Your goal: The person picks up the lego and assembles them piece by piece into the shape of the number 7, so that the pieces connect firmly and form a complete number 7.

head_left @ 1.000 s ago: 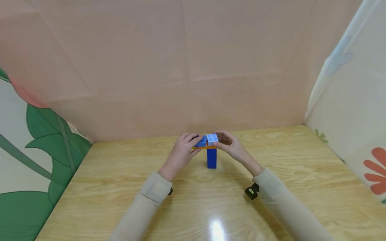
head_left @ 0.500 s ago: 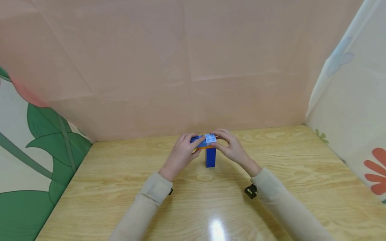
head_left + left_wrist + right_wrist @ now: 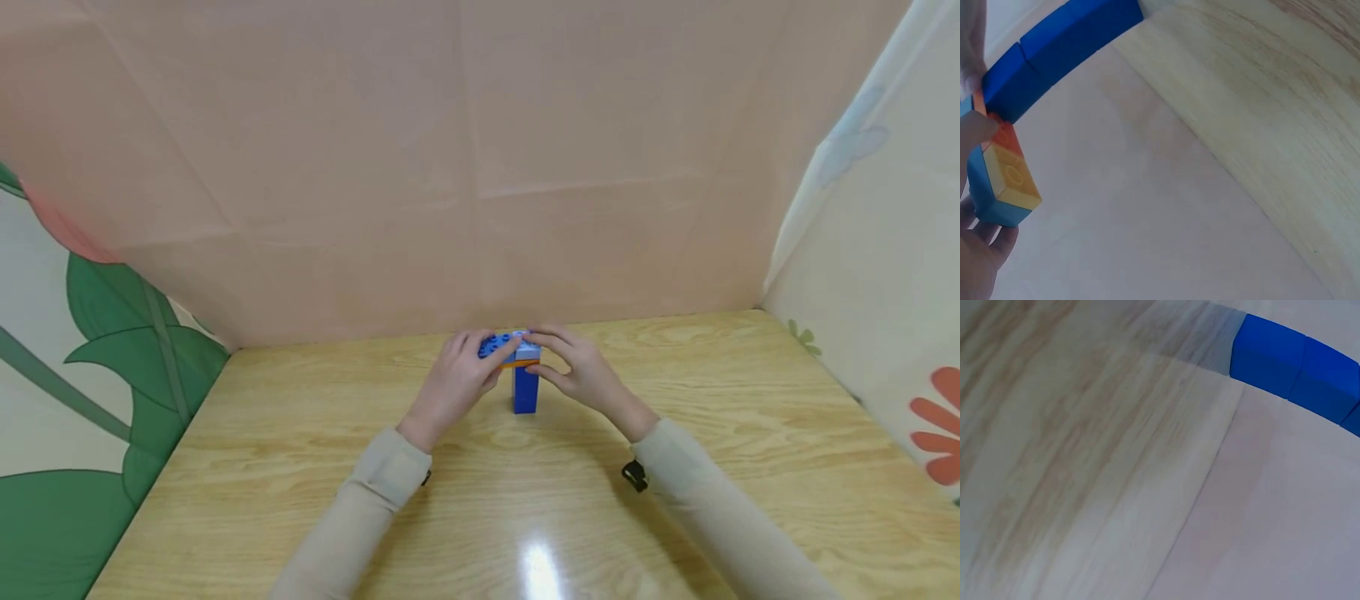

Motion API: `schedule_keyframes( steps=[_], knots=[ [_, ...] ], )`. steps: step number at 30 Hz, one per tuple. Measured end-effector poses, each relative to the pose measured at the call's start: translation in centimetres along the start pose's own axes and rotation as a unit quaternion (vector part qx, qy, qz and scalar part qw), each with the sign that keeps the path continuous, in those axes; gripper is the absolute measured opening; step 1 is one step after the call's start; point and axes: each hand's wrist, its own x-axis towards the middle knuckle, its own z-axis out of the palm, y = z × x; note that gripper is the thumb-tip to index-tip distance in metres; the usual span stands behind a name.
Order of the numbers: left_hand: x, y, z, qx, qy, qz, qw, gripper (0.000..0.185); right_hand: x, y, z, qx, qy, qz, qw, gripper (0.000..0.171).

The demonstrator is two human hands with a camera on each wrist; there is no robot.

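A dark blue brick tower [image 3: 525, 393] stands upright on the table, with an orange brick layer [image 3: 519, 363] across its top. Over the orange lie a studded blue brick [image 3: 495, 345] and, to its right, a light blue brick [image 3: 528, 354]. My left hand [image 3: 448, 377] grips the blue brick's overhanging end; its index finger reaches toward the light blue one. My right hand [image 3: 588, 377] pinches the light blue brick from the right, thumb low at its edge. From below, the left wrist view shows a yellow brick [image 3: 1013, 175] under the overhang. The right wrist view holds only the tower [image 3: 1269, 356], no fingers.
The wooden table [image 3: 300, 467] runs back to a pinkish cloth backdrop [image 3: 360, 208]. Printed sheets with leaves [image 3: 135, 358] and a red flower [image 3: 937, 425] border the sides. A black wrist device [image 3: 634, 476] hangs under the right sleeve.
The light blue brick has come flush against the blue brick, closing the gap between them. My left index finger has stretched right, and my right fingers have shifted over the light blue brick's top.
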Motion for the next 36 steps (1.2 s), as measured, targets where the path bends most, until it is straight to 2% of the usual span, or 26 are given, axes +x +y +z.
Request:
schedule_keyframes(
  steps=[3,5,12,22,27,32,36],
  knots=[
    [0.0,0.0,0.0,0.006,0.001,0.006,1.0000,0.049,-0.1,0.0,-0.1,-0.019,-0.002,-0.018,1.000,0.056],
    [-0.1,0.0,0.1,0.009,0.001,0.010,0.9999,0.051,-0.1,0.0,0.0,-0.012,0.002,-0.018,1.000,0.054],
    [-0.2,0.2,0.1,0.016,-0.001,0.020,0.9997,0.058,-0.2,0.1,-0.1,0.046,0.018,0.019,0.999,0.046],
    [-0.3,0.3,0.2,0.031,-0.001,0.025,0.9992,0.058,0.2,-0.3,-0.4,0.057,0.024,0.029,0.998,0.043],
    [-0.3,0.3,0.3,0.041,0.000,0.027,0.9988,0.058,0.2,-0.4,-0.8,0.026,0.010,0.021,0.999,0.046],
    [-0.2,0.2,0.4,0.052,0.003,0.038,0.9979,0.059,0.2,-0.4,-1.0,-0.045,-0.007,-0.031,0.998,0.030],
    [-0.5,0.1,0.6,0.056,0.009,0.047,0.9973,0.057,0.2,-0.3,-0.8,-0.068,-0.012,-0.062,0.996,0.037]
  ],
)
